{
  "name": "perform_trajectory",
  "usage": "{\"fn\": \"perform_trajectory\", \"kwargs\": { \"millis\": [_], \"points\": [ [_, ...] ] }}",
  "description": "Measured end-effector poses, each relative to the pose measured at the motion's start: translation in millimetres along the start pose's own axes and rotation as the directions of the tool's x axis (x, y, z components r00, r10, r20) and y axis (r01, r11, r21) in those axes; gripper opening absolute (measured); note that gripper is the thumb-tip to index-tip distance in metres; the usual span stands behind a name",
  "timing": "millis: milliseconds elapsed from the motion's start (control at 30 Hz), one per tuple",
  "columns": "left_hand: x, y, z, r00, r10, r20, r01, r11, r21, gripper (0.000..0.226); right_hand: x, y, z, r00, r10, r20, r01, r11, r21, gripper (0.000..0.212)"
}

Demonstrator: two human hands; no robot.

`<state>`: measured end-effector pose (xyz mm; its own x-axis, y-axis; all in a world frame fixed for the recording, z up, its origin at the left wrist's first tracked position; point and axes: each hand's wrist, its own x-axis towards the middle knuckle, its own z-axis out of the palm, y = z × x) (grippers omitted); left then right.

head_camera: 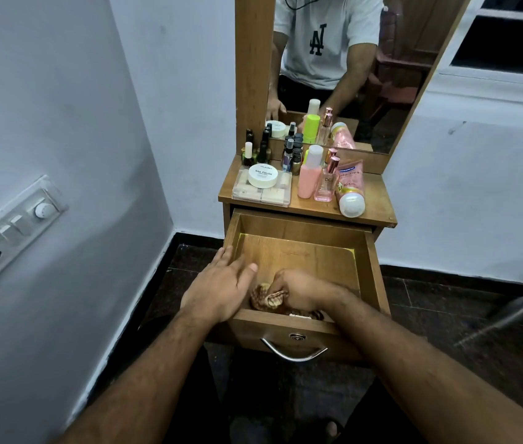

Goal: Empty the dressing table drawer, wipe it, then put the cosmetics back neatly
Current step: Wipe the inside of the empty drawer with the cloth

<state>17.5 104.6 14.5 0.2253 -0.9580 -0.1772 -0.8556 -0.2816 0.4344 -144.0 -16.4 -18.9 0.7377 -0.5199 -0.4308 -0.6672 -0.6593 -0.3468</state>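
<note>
The wooden drawer (298,230) of the dressing table stands pulled out, its bottom bare apart from a cloth. My right hand (301,291) grips a bunched brown-and-cream checked cloth (266,298) against the drawer floor at the near left corner. My left hand (221,288) rests flat on the drawer's left wall with fingers straight. The cosmetics stand on the table top (378,200): a clear case (261,193) with a white nail polish remover tub (263,175) on it, dark small bottles (261,152), a pink bottle (309,179), a perfume bottle (327,184) and a pink tube (349,190).
A mirror (349,68) above the table reflects a person in a white T-shirt. A switchboard (13,229) is on the left wall. The drawer front carries a metal handle (293,352). A grey metal leg (510,310) slants in at right. The floor is dark.
</note>
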Motion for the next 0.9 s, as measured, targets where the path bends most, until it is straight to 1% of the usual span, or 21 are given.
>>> {"fn": "perform_trajectory", "kwargs": {
  "millis": [33, 100, 167, 200, 233, 267, 300, 367, 400, 433, 467, 533, 567, 633, 733, 833, 900],
  "points": [
    [0.4, -0.2, -0.4, 1.0, -0.023, -0.021, 0.022, 0.998, -0.053, 0.062, -3.5, -2.4, 0.5, 0.997, -0.022, 0.073, 0.021, 1.0, 0.016, 0.039],
    [1.8, -1.4, -1.6, 0.996, -0.074, -0.047, 0.066, 0.986, -0.15, 0.062, -11.5, 2.6, -8.2, 0.981, -0.008, 0.193, 0.004, 1.0, 0.023, 0.032],
    [2.4, -1.7, -2.2, 0.993, -0.103, -0.058, 0.088, 0.973, -0.214, 0.063, -22.4, 15.5, -24.1, 0.951, 0.08, 0.3, -0.067, 0.996, -0.051, 0.027],
    [2.4, -1.9, -2.0, 0.993, -0.107, -0.056, 0.092, 0.97, -0.227, 0.063, -27.0, 24.0, -31.2, 0.936, 0.155, 0.316, -0.13, 0.987, -0.099, 0.028],
    [2.1, -1.5, -1.9, 0.993, -0.107, -0.052, 0.092, 0.968, -0.233, 0.063, -30.6, 32.5, -38.2, 0.933, 0.231, 0.274, -0.202, 0.971, -0.131, 0.03],
    [2.1, -1.1, -2.0, 0.993, -0.107, -0.049, 0.092, 0.966, -0.24, 0.063, -32.0, 41.8, -43.2, 0.939, 0.295, 0.175, -0.273, 0.952, -0.14, 0.03],
    [2.1, -0.7, -2.4, 0.993, -0.11, -0.049, 0.094, 0.963, -0.252, 0.064, -32.6, 48.1, -47.0, 0.94, 0.339, 0.047, -0.33, 0.934, -0.139, 0.028],
    [1.9, 0.9, -3.5, 0.99, -0.126, -0.065, 0.102, 0.951, -0.29, 0.064, -28.7, 51.7, -48.2, 0.901, 0.392, -0.187, -0.419, 0.897, -0.136, 0.016],
    [1.3, 2.3, -4.1, 0.988, -0.138, -0.076, 0.109, 0.945, -0.307, 0.064, -23.3, 50.5, -45.8, 0.874, 0.411, -0.257, -0.45, 0.886, -0.111, 0.012],
    [0.5, 3.0, -4.9, 0.985, -0.15, -0.085, 0.116, 0.942, -0.316, 0.063, -16.6, 45.5, -42.7, 0.855, 0.428, -0.293, -0.466, 0.882, -0.071, 0.011],
    [-0.3, 3.5, -5.3, 0.983, -0.159, -0.091, 0.122, 0.939, -0.321, 0.063, -8.3, 38.4, -39.1, 0.849, 0.439, -0.294, -0.467, 0.884, -0.027, 0.011],
    [-0.8, 3.8, -5.2, 0.982, -0.164, -0.097, 0.123, 0.934, -0.335, 0.062, 10.3, 17.7, -31.0, 0.874, 0.412, -0.257, -0.41, 0.91, 0.066, 0.02],
    [-0.6, 3.3, -4.8, 0.982, -0.162, -0.1, 0.119, 0.933, -0.34, 0.061, 19.3, 4.2, -26.0, 0.893, 0.383, -0.235, -0.369, 0.924, 0.105, 0.026],
    [-0.1, 1.9, -4.4, 0.982, -0.159, -0.107, 0.112, 0.93, -0.35, 0.061, 33.0, -25.2, -14.3, 0.937, 0.293, -0.19, -0.262, 0.95, 0.17, 0.025],
    [0.8, 1.6, -3.9, 0.98, -0.159, -0.117, 0.106, 0.923, -0.369, 0.059, 39.6, -58.2, -3.7, 0.984, 0.154, -0.095, -0.138, 0.978, 0.156, 0.023],
    [0.7, 1.5, -2.5, 0.98, -0.157, -0.125, 0.1, 0.922, -0.373, 0.06, 33.1, -64.8, -8.2, 0.997, 0.072, 0.013, -0.073, 0.995, 0.074, 0.023],
    [1.2, 0.7, -1.6, 0.979, -0.158, -0.126, 0.101, 0.922, -0.374, 0.061, 25.1, -61.3, -9.3, 0.995, 0.039, 0.093, -0.045, 0.997, 0.068, 0.023]
  ]
}}
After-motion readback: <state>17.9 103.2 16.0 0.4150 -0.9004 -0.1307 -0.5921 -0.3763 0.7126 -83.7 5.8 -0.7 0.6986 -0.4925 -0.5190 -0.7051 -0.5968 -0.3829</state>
